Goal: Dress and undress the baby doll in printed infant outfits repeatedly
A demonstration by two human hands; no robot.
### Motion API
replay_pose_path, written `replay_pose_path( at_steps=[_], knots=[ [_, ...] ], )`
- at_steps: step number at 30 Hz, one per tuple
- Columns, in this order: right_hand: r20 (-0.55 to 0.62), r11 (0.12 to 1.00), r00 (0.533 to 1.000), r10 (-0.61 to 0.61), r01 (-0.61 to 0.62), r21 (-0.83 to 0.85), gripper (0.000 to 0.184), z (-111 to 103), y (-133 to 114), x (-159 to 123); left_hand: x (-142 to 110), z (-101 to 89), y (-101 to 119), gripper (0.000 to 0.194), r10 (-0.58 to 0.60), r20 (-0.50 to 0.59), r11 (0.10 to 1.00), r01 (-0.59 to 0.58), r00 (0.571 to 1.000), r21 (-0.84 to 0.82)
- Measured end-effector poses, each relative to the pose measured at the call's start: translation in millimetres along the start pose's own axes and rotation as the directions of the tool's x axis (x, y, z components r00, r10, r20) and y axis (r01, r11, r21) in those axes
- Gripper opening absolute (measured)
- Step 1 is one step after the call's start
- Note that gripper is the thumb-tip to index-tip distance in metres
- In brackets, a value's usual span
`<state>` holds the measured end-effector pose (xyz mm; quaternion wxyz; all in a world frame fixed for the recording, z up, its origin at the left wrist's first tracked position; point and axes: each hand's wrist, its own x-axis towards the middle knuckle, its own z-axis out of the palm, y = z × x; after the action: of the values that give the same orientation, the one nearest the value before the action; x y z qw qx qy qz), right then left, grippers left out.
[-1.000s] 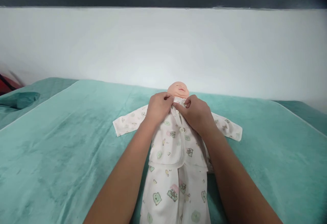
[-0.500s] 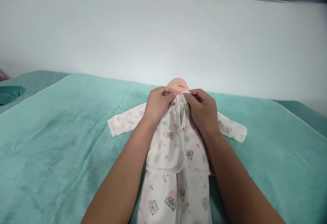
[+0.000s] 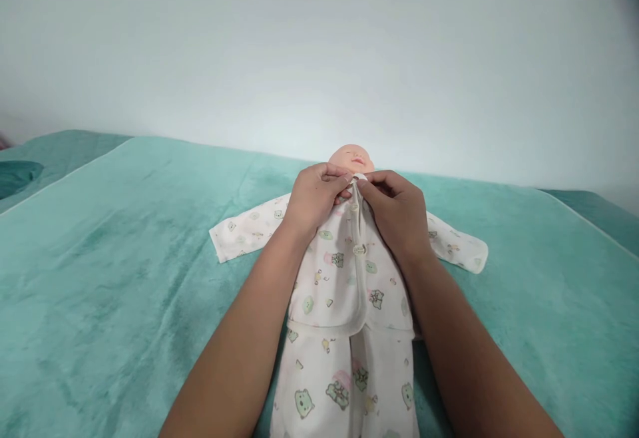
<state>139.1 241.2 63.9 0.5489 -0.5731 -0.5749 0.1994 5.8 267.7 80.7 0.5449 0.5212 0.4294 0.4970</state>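
Note:
A baby doll (image 3: 352,156) lies on its back, dressed in a white baby jacket (image 3: 327,285) printed with bears and matching trousers (image 3: 314,378). My left hand (image 3: 319,195) pinches the jacket's front edge at the neck. On the opposite edge, my right hand (image 3: 394,202) grips the collar between thumb and fingers. The two edges come together just below the doll's chin. Lower down the front, a button (image 3: 359,249) sits at mid-chest. Both jacket sleeves lie spread out to the sides. My fingers partly hide the collar.
Under the doll spreads a teal plush blanket (image 3: 124,278) with some creases. Behind its far edge rises a white wall (image 3: 249,58). A darker green cloth (image 3: 20,177) lies at the far left.
My hands have drawn closer together at the neck, and the gap between the jacket edges has narrowed. The view has tilted slightly downward.

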Motion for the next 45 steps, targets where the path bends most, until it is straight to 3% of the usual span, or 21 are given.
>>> replay_pose_path(
  at_steps=[7,12,19,22,27,32,38,45],
  knots=[
    [0.085,0.994,0.994,-0.065,0.072,-0.082,0.012,-0.1,-3.7,-1.0,-0.1,-2.3,0.8,0.011,0.026,0.037,0.998,-0.028,0.999,0.057],
    [0.164,0.983,0.975,-0.149,0.164,-0.084,0.015,-2.1,-5.2,-0.8,1.0,-3.0,-1.7,0.006,0.013,0.036,0.995,-0.016,0.999,0.097],
    [0.189,0.998,0.981,0.038,-0.048,0.048,0.011,-5.1,-2.2,2.8,0.6,-1.1,-1.1,0.011,0.000,0.019,0.999,0.001,1.000,-0.054],
    [0.174,0.994,0.980,0.095,-0.101,0.028,0.025,-3.7,0.9,4.6,-0.3,-1.1,-0.7,0.012,-0.015,0.007,0.998,0.015,1.000,-0.067],
    [0.179,0.994,0.979,0.100,-0.107,0.035,0.033,-2.6,5.8,6.3,1.5,0.0,-4.5,0.010,0.051,-0.069,0.989,-0.041,0.996,0.142],
    [0.156,0.994,0.983,0.100,-0.092,-0.057,0.027,-1.3,1.3,3.2,2.2,1.1,-5.9,0.015,0.182,-0.092,0.895,-0.126,0.979,0.428],
    [0.062,0.981,0.998,-0.028,0.039,-0.188,0.014,0.1,-2.5,-1.1,-1.9,0.1,-4.2,0.012,0.173,-0.060,0.861,-0.121,0.983,0.494],
    [0.070,0.987,0.993,0.092,-0.081,-0.139,0.013,-0.3,-0.7,0.6,-7.7,3.7,1.7,0.016,0.112,-0.041,0.839,-0.073,0.993,0.539]
  ],
)
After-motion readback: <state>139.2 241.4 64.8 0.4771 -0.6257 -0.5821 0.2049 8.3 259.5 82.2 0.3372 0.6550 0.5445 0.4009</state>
